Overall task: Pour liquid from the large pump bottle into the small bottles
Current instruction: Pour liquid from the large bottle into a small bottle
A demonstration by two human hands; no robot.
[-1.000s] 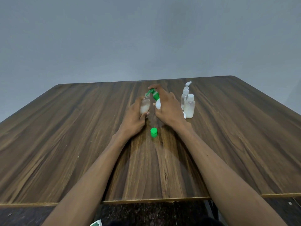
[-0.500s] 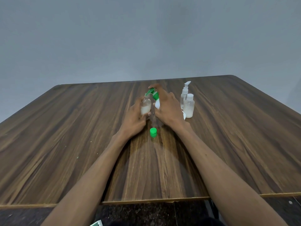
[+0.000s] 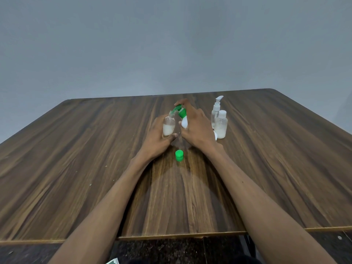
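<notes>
- Our left hand (image 3: 155, 137) wraps a clear, rounded small bottle (image 3: 168, 126), half milky.
- Our right hand (image 3: 198, 128) clasps the white pump bottle (image 3: 184, 121), green spout at its mouth.
- A green ribbed cap (image 3: 179, 155) lies on the wood-grain surface (image 3: 76, 159).

Almost nothing is changing across these pictures. The white liquid in the small bottle (image 3: 168, 125), held by the left hand (image 3: 157, 137), is standing slightly higher than a second ago. The right hand (image 3: 197, 128) is tipping the pump bottle (image 3: 183, 119) a touch more upright over its neck.
</notes>
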